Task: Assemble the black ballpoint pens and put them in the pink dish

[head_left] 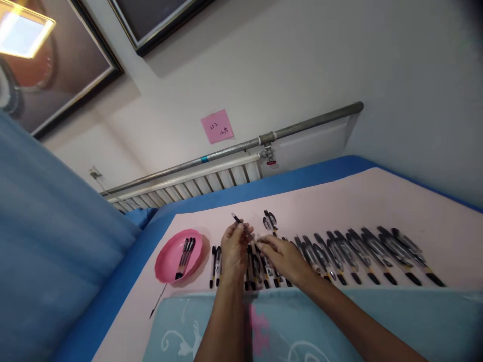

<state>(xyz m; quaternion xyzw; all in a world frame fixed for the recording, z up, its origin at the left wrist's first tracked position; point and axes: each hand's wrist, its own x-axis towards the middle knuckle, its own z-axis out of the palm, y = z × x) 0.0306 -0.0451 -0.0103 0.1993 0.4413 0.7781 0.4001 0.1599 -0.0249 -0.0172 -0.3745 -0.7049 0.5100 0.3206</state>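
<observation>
My left hand (234, 246) is closed around a pen (237, 218), whose pointed metallic tip sticks up past the fingers. Just to its right, my right hand (281, 255) is low over the row, thumb and fingers drawn together; what is between them is too small to make out. Beneath and beside both hands runs a long row of black-and-clear pen pieces (350, 251), some with yellowish ends. A small cluster of dark clear-sided pieces (269, 221) lies above the row. Left of my hands, a pink bowl (163, 259) holds several black capped pens (184, 257).
Pale pink sheeting (320, 201) covers the blue table (234, 193). A light blue patterned cloth (177, 327) lies along the near side. One thin refill-like stick (157, 301) rests below the bowl. Beyond are a radiator (211, 182), a pipe (317, 120) and a blue curtain (56, 241).
</observation>
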